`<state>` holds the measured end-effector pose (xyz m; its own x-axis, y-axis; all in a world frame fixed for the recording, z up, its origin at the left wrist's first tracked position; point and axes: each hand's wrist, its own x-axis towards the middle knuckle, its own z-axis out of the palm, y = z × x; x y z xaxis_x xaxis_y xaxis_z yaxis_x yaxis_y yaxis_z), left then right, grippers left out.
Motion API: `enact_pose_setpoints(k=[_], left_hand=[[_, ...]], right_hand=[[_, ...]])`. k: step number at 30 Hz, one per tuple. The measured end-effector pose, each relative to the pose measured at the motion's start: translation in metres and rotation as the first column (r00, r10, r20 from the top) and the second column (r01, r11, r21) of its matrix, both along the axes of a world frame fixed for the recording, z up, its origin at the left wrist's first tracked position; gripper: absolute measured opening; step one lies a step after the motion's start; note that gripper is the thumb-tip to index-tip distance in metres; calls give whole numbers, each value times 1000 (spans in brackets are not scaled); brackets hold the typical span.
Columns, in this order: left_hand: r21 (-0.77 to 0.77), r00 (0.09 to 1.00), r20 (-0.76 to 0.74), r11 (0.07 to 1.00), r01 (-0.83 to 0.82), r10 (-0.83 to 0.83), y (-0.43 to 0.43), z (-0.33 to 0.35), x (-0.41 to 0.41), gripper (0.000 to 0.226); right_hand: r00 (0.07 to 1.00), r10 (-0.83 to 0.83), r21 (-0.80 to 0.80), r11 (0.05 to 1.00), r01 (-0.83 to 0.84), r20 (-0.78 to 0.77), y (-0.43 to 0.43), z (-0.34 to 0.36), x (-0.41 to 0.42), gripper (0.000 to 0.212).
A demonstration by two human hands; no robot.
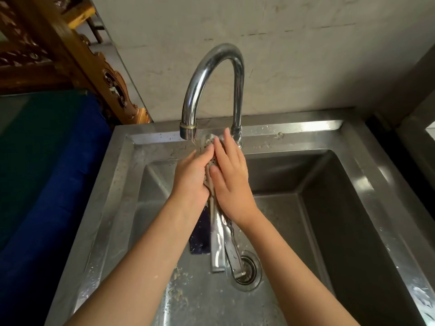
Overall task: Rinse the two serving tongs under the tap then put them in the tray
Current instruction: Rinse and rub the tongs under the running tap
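A pair of steel serving tongs (219,241) is held upright over the sink, its perforated head (209,141) just below the tap spout (188,131). Water runs down the tongs toward the drain. My left hand (190,177) grips the upper part of the tongs from the left. My right hand (231,182) presses flat against the head from the right, fingers extended. A second pair of tongs cannot be made out separately. No tray is in view.
The steel sink (353,208) has a drain (247,270) at its middle and food bits on its floor. A dark purple flat object (200,238) lies in the basin behind the tongs. A curved chrome tap (211,74) rises at the back. Blue cloth (47,184) lies left of the sink.
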<state>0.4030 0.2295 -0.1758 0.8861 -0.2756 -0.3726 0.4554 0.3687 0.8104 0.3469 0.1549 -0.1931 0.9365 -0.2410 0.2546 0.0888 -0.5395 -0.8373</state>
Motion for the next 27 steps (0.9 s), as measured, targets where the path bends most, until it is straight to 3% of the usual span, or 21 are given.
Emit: enact_pose_setpoints(k=[2,4,6,9,11,14,16,19,21,24,27], left_hand=[[-39,998,-12,997,-67,66,0,3,0,15],[-107,993,-35,988,-112,109,-1,7,3,25],[-139,995,-30,985,-102,99,-2,9,3,28],[-155,1000,13,988,-1,3,-3,9,-1,24],[-239,996,59,967,85,-73,-1,9,1,22],[-381,977,111,900,211,-182,4,14,8,35],[-398,955,159,869,293,-249,5,19,11,41],[-314,944,174,893,323,-280,8,19,6,31],[-175,949,124,934,310,-291,11,16,-2,27],[91,985,50,983,162,-166,13,10,-16,42],[277,992,109,957,-86,58,10,4,-21,59]], right_hand=[[999,38,175,984,-33,-28,0,-6,-18,70],[980,105,421,907,-25,-167,4,-12,-36,84],[934,202,576,817,4,-294,3,-17,-49,71],[895,352,777,630,-10,-274,-1,-19,-56,37],[889,400,840,541,-33,-223,-2,-20,-57,36],[867,471,871,481,-96,-165,2,-23,-59,40],[884,447,859,499,-116,-140,5,-26,-60,39],[935,316,716,690,-108,-163,8,-29,-60,34],[952,249,612,785,-92,-177,9,-29,-59,25],[947,211,498,865,-65,-243,12,-30,-58,21],[928,200,436,899,-46,-314,18,-35,-58,11]])
